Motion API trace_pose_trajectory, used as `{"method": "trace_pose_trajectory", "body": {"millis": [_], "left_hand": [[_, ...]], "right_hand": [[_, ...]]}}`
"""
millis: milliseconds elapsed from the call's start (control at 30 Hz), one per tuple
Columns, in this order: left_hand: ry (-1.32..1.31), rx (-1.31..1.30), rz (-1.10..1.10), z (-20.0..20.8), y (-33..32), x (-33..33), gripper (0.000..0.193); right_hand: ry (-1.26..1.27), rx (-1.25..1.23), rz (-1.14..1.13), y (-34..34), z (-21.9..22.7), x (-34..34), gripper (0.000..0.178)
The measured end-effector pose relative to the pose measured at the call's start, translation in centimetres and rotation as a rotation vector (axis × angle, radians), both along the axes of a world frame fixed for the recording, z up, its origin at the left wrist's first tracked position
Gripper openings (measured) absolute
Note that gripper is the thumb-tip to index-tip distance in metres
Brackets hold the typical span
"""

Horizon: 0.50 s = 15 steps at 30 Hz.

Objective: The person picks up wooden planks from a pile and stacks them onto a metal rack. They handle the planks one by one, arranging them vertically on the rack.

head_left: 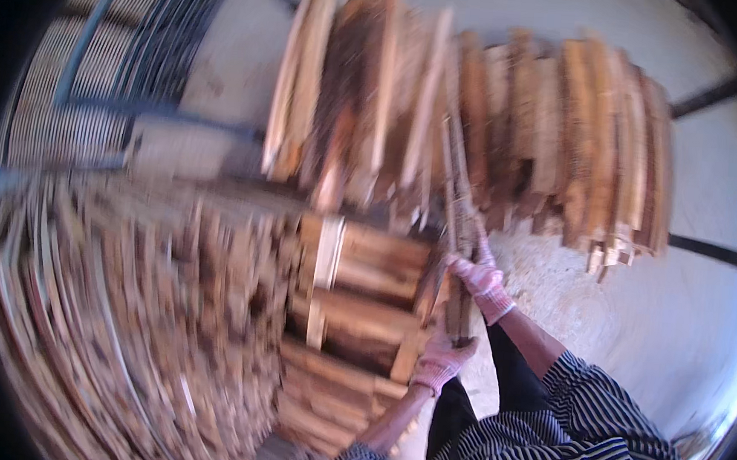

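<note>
Strips, wooden, long and narrow (465,314), a small bundle: held in both hands in front of the body, lower end at the left hand, upper end reaching toward the row of planks; exact count blurred. Left hand (443,361), in a pink-and-white glove: fingers closed about the lower end. Right hand (480,279), gloved alike: gripping farther up the same bundle, thumb on its left side; spacing of the individual fingers cannot be told for blur. Planks (601,144), brown and tan, one broad row: set side by side beyond the hands. Timber stack (362,315), orange-brown, with crosspieces: just left of the hands. Pile of thin wooden lengths (123,315), large, blurred: left of that stack. Frame (77,56), blue, tubular: upper left. Floor (584,322), pale: at right. Clothing: striped shirt (575,458), dark trousers (512,377).
</note>
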<state>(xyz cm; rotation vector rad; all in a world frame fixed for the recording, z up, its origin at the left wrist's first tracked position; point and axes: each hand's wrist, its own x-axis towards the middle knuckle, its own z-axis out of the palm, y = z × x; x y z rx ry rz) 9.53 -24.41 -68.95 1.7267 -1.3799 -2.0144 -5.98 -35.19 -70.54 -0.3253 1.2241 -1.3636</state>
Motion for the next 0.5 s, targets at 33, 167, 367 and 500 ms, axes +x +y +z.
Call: {"method": "trace_pose_trajectory", "body": {"millis": [33,167,367,500], "left_hand": [[0.004,-0.061,-0.077,1.3,0.6,0.8,0.120],[0.255,-0.181,0.502,-0.1,3.6,7.2,0.080],[0.643,0.004,1.240,-5.0,9.1,20.5,0.090],[0.362,-0.073,1.303,-4.7,10.6,24.6,0.090]], "right_hand": [[-0.068,-0.042,0.032,1.8,0.6,1.0,0.098],[0.161,-0.043,0.446,9.5,1.1,7.6,0.104],[0.596,-0.103,1.441,17.8,2.2,17.5,0.108],[0.518,0.021,1.371,19.4,0.9,22.2,0.100]]}}
